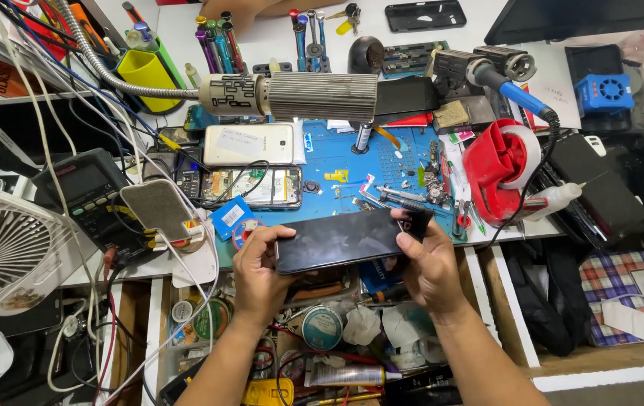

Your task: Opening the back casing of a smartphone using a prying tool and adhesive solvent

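Dark phone (344, 240) is held level, screen up, over the open drawer (322, 331) at the bench's front edge, just clear of the blue mat (337, 158). It is gripped by its short ends, so the glass stays free of fingers. Left hand (258, 271): fingers curled and clamped on the left end. Right hand (427, 259): thumb and fingers pinched on the right end, at the top corner. Beyond it on the mat, an opened phone (258, 188) lies with its board exposed, a gold phone (248, 144) lies behind that, and tweezers (393, 197) are kept near. The lamp (299, 95) hangs over the mat. A red tape dispenser (499, 169) is parked at the right, a meter (89, 195) and fan (2, 252) at the left.
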